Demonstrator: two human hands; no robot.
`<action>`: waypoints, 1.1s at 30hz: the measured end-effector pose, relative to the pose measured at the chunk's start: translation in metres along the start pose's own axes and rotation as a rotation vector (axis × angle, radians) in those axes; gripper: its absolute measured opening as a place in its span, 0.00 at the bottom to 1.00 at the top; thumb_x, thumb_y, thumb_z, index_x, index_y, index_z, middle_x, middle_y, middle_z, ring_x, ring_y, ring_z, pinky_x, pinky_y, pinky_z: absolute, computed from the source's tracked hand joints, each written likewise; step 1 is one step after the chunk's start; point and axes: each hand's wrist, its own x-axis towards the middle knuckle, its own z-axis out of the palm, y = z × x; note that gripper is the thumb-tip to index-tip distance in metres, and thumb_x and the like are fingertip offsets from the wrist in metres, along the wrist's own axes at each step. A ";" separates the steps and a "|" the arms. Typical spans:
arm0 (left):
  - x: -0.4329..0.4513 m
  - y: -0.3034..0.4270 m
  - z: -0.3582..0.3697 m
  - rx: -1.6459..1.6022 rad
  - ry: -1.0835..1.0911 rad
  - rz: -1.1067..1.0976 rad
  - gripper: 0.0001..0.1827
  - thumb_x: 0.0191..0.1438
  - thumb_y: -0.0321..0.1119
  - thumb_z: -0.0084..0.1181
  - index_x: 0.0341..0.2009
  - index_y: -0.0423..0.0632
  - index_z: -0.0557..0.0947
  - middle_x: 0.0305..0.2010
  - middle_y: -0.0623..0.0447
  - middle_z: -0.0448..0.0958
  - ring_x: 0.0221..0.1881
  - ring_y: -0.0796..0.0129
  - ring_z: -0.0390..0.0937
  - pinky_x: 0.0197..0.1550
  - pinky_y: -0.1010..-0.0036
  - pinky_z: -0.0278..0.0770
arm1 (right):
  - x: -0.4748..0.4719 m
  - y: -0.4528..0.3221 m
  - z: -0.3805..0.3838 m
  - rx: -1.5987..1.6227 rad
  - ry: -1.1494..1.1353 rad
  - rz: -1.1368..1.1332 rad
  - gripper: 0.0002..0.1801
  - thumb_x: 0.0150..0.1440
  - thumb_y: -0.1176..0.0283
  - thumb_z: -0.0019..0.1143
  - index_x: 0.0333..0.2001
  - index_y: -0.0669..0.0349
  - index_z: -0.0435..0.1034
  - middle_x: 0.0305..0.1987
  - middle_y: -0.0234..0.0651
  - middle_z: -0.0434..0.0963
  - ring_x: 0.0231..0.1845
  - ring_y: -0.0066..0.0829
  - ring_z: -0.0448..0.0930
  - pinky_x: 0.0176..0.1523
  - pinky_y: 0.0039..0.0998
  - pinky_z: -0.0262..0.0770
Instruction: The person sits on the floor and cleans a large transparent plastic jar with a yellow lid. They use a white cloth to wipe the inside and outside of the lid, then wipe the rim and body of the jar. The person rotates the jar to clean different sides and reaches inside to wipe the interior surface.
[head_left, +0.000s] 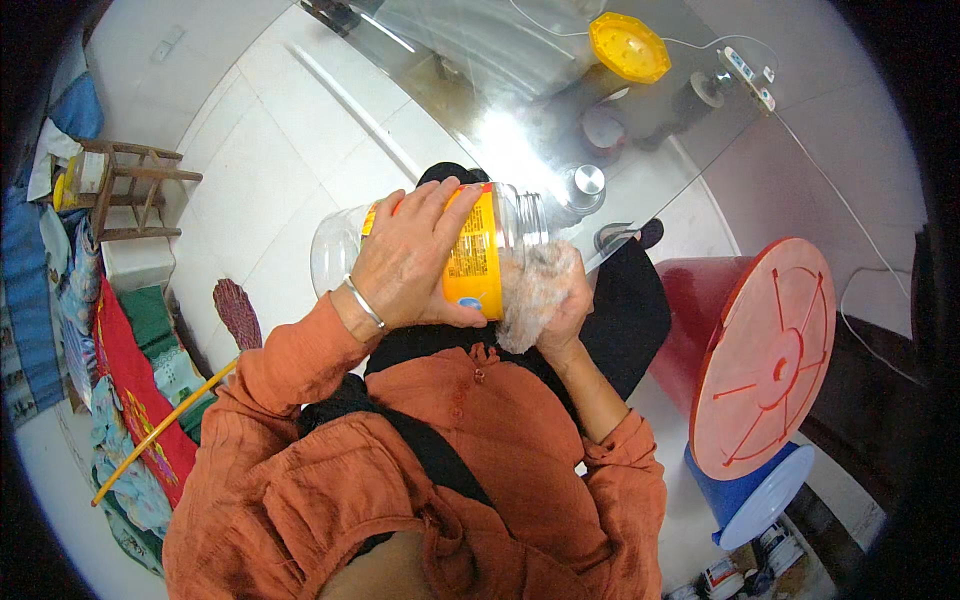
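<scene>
A large clear plastic jar with a yellow and red printed label lies on its side above my lap, its threaded mouth facing right. My left hand is spread over the label and grips the jar from above, a silver bangle on the wrist. Bunched in my right hand is a whitish, fluffy cloth, which lies against the jar near its mouth end. The far side of the jar and the cloth's inner folds are hidden.
Ahead is a glass-topped table holding a yellow octagonal dish, a silver-lidded glass container and a power strip. On the right stand a red lidded bin and a blue bucket. Leftward are a wooden stool and a yellow-handled duster.
</scene>
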 end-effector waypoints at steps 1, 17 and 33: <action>-0.001 0.003 0.003 0.027 -0.006 -0.012 0.65 0.21 0.62 0.74 0.63 0.45 0.60 0.61 0.37 0.63 0.61 0.45 0.62 0.61 0.47 0.56 | 0.007 -0.011 0.004 0.057 0.012 0.035 0.15 0.55 0.69 0.56 0.44 0.67 0.68 0.35 0.32 0.77 0.37 0.23 0.76 0.43 0.26 0.73; 0.009 0.006 -0.027 -0.017 0.026 0.061 0.69 0.20 0.63 0.73 0.66 0.47 0.57 0.65 0.36 0.59 0.66 0.42 0.55 0.64 0.44 0.49 | 0.011 0.020 -0.004 0.401 0.098 0.098 0.11 0.62 0.71 0.43 0.46 0.65 0.66 0.40 0.34 0.75 0.39 0.25 0.78 0.44 0.27 0.77; 0.000 0.018 0.013 0.156 0.048 -0.047 0.62 0.20 0.58 0.75 0.62 0.47 0.63 0.59 0.41 0.65 0.61 0.47 0.63 0.62 0.49 0.56 | 0.055 0.003 -0.011 -0.276 -0.061 0.089 0.17 0.56 0.76 0.47 0.50 0.68 0.65 0.41 0.55 0.77 0.44 0.49 0.79 0.49 0.41 0.72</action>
